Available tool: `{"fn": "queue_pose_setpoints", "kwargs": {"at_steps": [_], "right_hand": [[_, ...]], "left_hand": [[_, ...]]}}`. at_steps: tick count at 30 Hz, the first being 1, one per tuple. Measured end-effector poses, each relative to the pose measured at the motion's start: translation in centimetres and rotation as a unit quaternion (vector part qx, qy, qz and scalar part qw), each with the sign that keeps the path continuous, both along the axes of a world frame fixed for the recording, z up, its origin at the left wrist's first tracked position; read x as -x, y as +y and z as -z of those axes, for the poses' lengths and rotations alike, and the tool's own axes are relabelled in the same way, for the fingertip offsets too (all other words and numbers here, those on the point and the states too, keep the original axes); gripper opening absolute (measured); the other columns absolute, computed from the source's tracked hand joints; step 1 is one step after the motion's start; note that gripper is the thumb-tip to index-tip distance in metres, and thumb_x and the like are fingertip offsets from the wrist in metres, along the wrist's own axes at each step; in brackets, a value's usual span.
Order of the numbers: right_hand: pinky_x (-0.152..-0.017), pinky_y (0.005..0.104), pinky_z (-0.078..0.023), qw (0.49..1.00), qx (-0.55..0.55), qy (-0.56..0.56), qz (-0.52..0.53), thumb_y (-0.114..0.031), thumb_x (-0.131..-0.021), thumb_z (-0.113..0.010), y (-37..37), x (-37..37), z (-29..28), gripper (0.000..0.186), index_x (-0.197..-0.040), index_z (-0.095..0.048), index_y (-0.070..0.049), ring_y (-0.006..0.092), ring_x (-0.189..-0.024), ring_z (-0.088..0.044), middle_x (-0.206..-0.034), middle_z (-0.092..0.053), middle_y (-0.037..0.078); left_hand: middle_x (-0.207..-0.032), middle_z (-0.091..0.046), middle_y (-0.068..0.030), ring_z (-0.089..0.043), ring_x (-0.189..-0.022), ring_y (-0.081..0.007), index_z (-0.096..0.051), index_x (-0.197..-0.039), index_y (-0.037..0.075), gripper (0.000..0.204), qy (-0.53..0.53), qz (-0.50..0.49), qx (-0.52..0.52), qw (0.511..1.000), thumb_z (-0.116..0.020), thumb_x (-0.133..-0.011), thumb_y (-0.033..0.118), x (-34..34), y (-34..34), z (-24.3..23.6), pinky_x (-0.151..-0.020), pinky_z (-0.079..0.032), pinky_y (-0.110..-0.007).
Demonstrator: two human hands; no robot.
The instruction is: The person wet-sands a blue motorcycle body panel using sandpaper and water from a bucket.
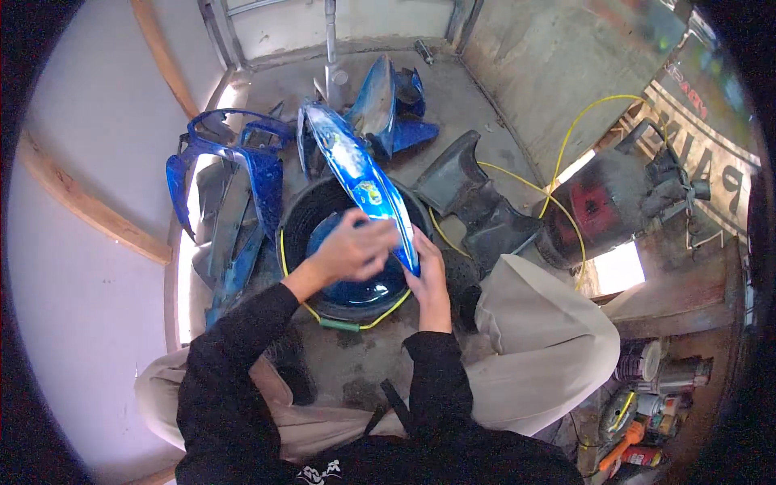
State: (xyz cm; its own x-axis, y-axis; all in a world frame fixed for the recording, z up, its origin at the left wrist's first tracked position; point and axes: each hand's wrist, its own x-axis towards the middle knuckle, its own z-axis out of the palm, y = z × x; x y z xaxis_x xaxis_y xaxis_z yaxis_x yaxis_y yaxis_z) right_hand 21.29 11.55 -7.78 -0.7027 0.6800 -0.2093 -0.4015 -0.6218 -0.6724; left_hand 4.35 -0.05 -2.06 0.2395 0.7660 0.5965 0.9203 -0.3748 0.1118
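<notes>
A long, glossy blue motorcycle body panel (343, 153) slants over a black bucket (295, 218), its worn, whitish far end pointing up and left. My right hand (429, 279) is closed around the panel's narrow near end along its right edge. Beside the panel's lower left edge is my left hand (353, 252), its fingers bent toward the surface and smeared by motion. Whether those fingers hold anything does not show. Dark liquid with bright reflections lies in the bucket below both hands. A yellow handle with a green grip (339, 325) hangs over the bucket's near side.
Blue fairing frame (234, 149) at left; more blue panels (376, 105) beyond the bucket. Black plastic panel (477, 194) and dark red-marked tank (586, 210) at right, with a yellow hose (566, 145). Cans and an orange-handled tool (621, 446) lie at lower right. A metal post (331, 48) stands behind.
</notes>
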Motion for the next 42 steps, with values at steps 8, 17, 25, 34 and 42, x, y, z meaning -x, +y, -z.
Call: {"fn": "queue_pose_setpoints", "kwargs": {"at_steps": [8,17,25,34,42], "right_hand": [[-0.101,0.0385,-0.053,1.0,0.009,-0.007,0.01,-0.02,-0.105,-0.055,-0.2,0.4,-0.2,0.048,-0.147,-0.049,0.004,0.0243,-0.117,-0.066,-0.136,-0.065,0.015],[-0.102,0.036,-0.052,1.0,-0.002,0.006,-0.01,-0.019,-0.105,-0.054,-0.2,0.3,-0.3,0.047,-0.146,-0.051,0.003,0.0217,-0.118,-0.066,-0.135,-0.065,0.013],[-0.104,0.0351,-0.051,1.0,-0.001,0.012,-0.012,-0.017,-0.106,-0.052,0.2,-0.1,0.2,0.045,-0.146,-0.052,0.004,0.0218,-0.12,-0.065,-0.136,-0.065,0.014],[-0.105,0.036,-0.05,1.0,0.0,0.015,0.004,-0.018,-0.106,-0.053,-0.5,0.1,-0.1,0.046,-0.145,-0.052,0.006,0.0223,-0.12,-0.065,-0.136,-0.065,0.015],[-0.104,0.0357,-0.051,1.0,0.02,-0.003,0.012,-0.02,-0.106,-0.054,-0.9,0.2,-0.4,0.044,-0.144,-0.055,0.004,0.0205,-0.118,-0.065,-0.133,-0.067,0.014]], "left_hand": [[-0.122,-0.071,-0.0089,-0.065,-0.123,-0.0229,-0.067,-0.124,0.009,0.036,-0.027,-0.146,-0.033,0.988,-0.068,-0.089,0.016,0.9,0.7,-0.9,-0.104,-0.045,-0.046],[-0.127,-0.07,-0.0058,-0.064,-0.124,-0.0248,-0.068,-0.124,0.012,0.039,0.014,-0.137,-0.026,0.99,-0.07,-0.086,0.016,0.8,1.0,-0.9,-0.105,-0.043,-0.048],[-0.129,-0.069,-0.0096,-0.063,-0.126,-0.0256,-0.068,-0.122,0.01,0.038,0.018,-0.038,-0.039,0.998,-0.07,-0.085,0.013,0.3,1.4,-0.2,-0.106,-0.047,-0.045],[-0.13,-0.068,-0.0139,-0.066,-0.121,-0.033,-0.068,-0.122,0.003,0.039,-0.028,0.014,-0.01,0.999,-0.072,-0.084,0.012,-0.3,0.7,0.4,-0.106,-0.053,-0.043],[-0.123,-0.07,-0.0173,-0.069,-0.114,-0.0359,-0.067,-0.122,0.005,0.04,-0.015,0.039,-0.026,0.999,-0.071,-0.084,0.011,-1.1,0.5,0.7,-0.103,-0.055,-0.046]]}}
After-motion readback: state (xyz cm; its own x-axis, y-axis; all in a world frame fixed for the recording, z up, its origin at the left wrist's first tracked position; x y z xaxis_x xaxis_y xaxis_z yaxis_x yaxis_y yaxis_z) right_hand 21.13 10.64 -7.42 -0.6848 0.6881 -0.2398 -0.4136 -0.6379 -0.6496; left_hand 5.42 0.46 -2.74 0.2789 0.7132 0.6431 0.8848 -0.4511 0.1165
